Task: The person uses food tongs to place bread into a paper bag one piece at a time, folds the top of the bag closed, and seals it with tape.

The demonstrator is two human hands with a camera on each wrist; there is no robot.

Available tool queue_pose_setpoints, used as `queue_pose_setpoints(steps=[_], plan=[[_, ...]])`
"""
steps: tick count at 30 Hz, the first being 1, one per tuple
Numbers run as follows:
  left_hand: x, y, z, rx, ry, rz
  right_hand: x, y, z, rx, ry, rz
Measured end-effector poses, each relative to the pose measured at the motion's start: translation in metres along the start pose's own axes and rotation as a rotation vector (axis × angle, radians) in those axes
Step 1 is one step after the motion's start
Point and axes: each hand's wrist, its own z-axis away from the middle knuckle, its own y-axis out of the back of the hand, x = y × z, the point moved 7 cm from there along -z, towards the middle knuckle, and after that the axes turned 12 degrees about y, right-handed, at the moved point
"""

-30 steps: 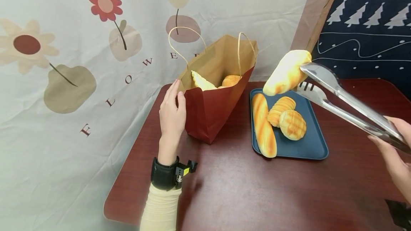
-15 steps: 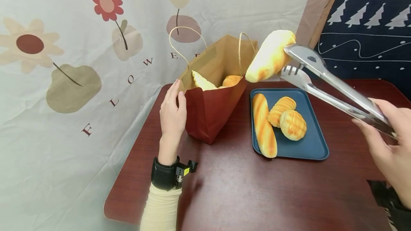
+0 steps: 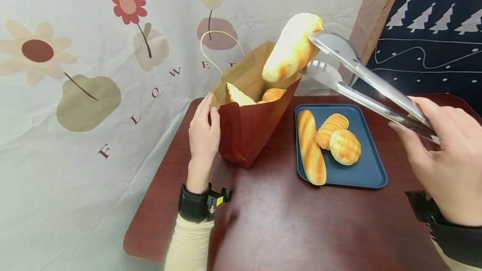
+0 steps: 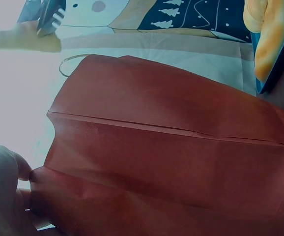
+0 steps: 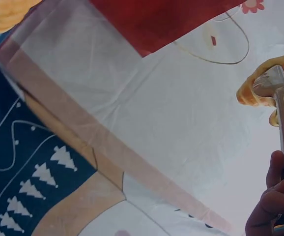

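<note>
My right hand (image 3: 448,154) grips a pair of metal tongs (image 3: 376,89). Between the tongs' ends is a pale golden bread roll (image 3: 291,49), held in the air over the right part of the red paper bag (image 3: 250,129). My left hand (image 3: 204,137) holds the near left rim of the bag, its thumb and fingers at the edge in the left wrist view. The bag stands upright with its mouth spread. Inside lie a pale pastry (image 3: 239,95) and an orange-brown bun (image 3: 273,94). Deeper contents are hidden.
Right of the bag, a blue tray (image 3: 367,166) bears a long baguette (image 3: 311,149), a ridged roll (image 3: 331,131) and a round bun (image 3: 344,147). A string handle (image 3: 222,32) rises from the bag. Behind the dark red table (image 3: 286,225) hangs a flower-printed cloth (image 3: 162,7).
My right hand has carried the bread roll in the tongs left and upward, from above the tray to over the bag. My left hand has stayed at the bag's rim.
</note>
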Motion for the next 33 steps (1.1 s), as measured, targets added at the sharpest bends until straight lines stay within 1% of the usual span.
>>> queue_pose_setpoints(steps=[6, 9, 17, 20, 25, 33], plan=[[0.001, 0.0, 0.0, -0.002, 0.003, -0.006, -0.011, -0.007, -0.011, 0.069, 0.061, -0.01], [0.001, 0.0, 0.0, -0.003, 0.001, -0.006, -0.017, -0.011, -0.017, 0.075, 0.088, -0.006], [0.001, -0.001, 0.0, -0.006, -0.008, -0.001, -0.031, -0.024, -0.028, 0.109, 0.122, -0.063], [0.001, -0.001, 0.0, -0.007, -0.008, 0.001, -0.034, -0.029, -0.03, 0.104, 0.127, -0.079], [0.001, -0.001, 0.0, -0.006, -0.007, -0.002, -0.036, -0.04, -0.029, 0.072, 0.108, -0.119], [0.001, 0.0, 0.0, -0.002, -0.016, -0.007, -0.03, -0.055, -0.02, 0.018, 0.116, -0.073]])
